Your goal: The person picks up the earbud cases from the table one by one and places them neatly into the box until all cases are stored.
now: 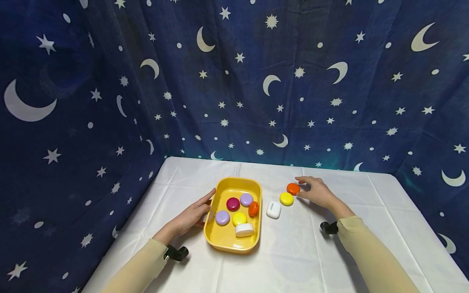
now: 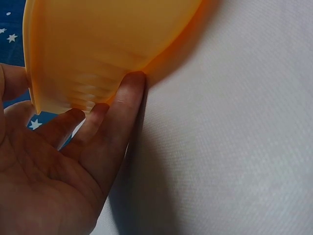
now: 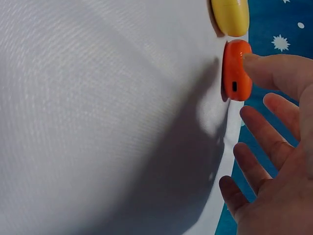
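The orange puck-shaped case (image 1: 293,189) could skid toward the tabletop's (image 1: 293,260) far edge if the right hand's (image 1: 318,192) thumb bears on it alone, since its rounded side looks slick. A sideways nudge might also knock the yellow puck-shaped case (image 1: 286,199) just beside it. Pressure from the left hand (image 1: 190,215), its extended fingers against the yellow tray's (image 1: 207,232) left wall, could tip the white puck (image 1: 244,230) standing on its side inside.

The orange case lies right of the tabletop's middle, near its far edge, between thumb and index finger; the thumb appears to touch it, the other fingers spread wide, not gripping.
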